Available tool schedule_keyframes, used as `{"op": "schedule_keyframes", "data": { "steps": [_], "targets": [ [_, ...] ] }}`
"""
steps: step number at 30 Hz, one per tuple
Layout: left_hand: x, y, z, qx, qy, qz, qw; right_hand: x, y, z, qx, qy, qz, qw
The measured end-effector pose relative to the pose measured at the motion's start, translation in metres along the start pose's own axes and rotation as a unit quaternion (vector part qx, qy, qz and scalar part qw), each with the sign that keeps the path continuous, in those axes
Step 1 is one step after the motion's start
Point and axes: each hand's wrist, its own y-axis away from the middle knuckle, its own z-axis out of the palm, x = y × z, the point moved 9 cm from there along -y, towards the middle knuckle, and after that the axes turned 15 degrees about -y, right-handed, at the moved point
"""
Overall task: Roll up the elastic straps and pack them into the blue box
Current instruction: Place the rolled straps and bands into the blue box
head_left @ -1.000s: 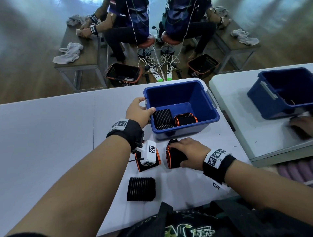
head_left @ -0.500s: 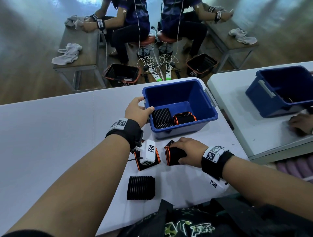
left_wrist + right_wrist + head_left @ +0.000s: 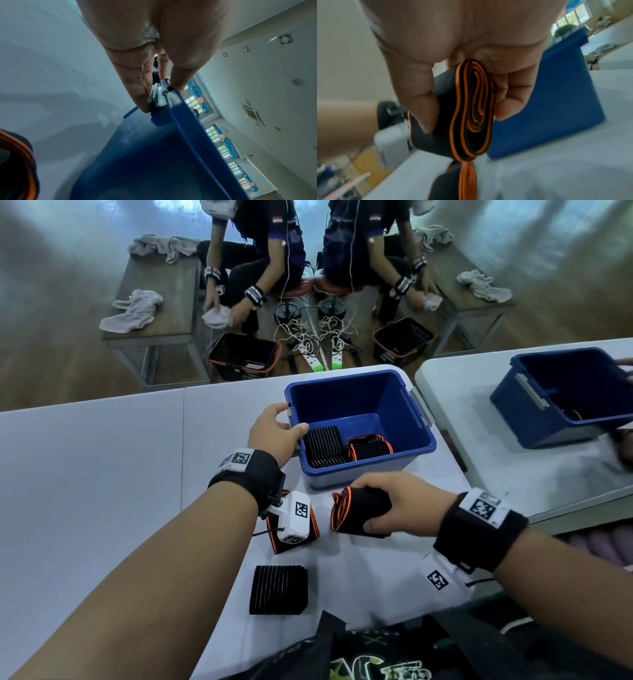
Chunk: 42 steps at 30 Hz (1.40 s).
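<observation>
A: Your left hand pinches the rim of the blue box, probably to steady it. Your right hand clasps a rolled strap, lower centre of frame, near the box's front wall.

B: White table; mirror wall at top, reflecting benches.

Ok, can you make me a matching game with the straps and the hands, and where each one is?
Things:
1. left hand
2. orange-edged roll
3. plain black roll
4. two packed rolls

Places:
A. inside the blue box
B. lying alone on the white table, nearest the person
C. gripping the box's left rim
D. held in the right hand, just in front of the box

Pairs: 1-C, 2-D, 3-B, 4-A
</observation>
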Motion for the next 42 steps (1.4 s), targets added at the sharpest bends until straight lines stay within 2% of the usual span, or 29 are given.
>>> {"op": "schedule_keyframes", "data": {
  "steps": [4, 6, 10, 14, 17, 24, 34, 39, 42],
  "targets": [
    [-0.001, -0.001, 0.000, 0.001, 0.003, 0.004, 1.000, -0.047, -0.004, -0.049, 0.028, -0.008, -0.044, 0.999],
    [-0.001, 0.000, 0.000, -0.001, 0.006, 0.008, 1.000, -0.057, -0.019, -0.075, 0.054, 0.024, -0.046, 0.997],
    [-0.002, 0.000, 0.001, -0.001, 0.011, 0.011, 1.000, -0.042, -0.068, -0.118, 0.094, 0.128, 0.027, 0.987],
    [-0.005, -0.004, 0.003, -0.009, 0.020, 0.008, 1.000, -0.015, -0.120, -0.136, 0.116, 0.214, 0.089, 0.966],
    [-0.008, -0.005, 0.005, -0.003, 0.025, 0.008, 1.000, -0.003, -0.151, -0.132, 0.076, 0.253, 0.132, 0.955],
    [-0.011, -0.004, 0.006, 0.000, 0.042, 0.013, 0.999, 0.014, -0.204, -0.116, -0.020, 0.349, 0.181, 0.919],
    [-0.011, 0.000, 0.007, -0.009, 0.086, -0.003, 0.996, 0.033, -0.221, -0.094, -0.161, 0.413, 0.254, 0.859],
    [-0.010, 0.002, 0.006, -0.007, 0.085, -0.005, 0.996, 0.037, -0.229, -0.084, -0.168, 0.467, 0.250, 0.831],
    [-0.009, 0.003, 0.005, -0.008, 0.085, -0.002, 0.996, 0.031, -0.232, -0.097, -0.104, 0.519, 0.239, 0.814]
  ]
}}
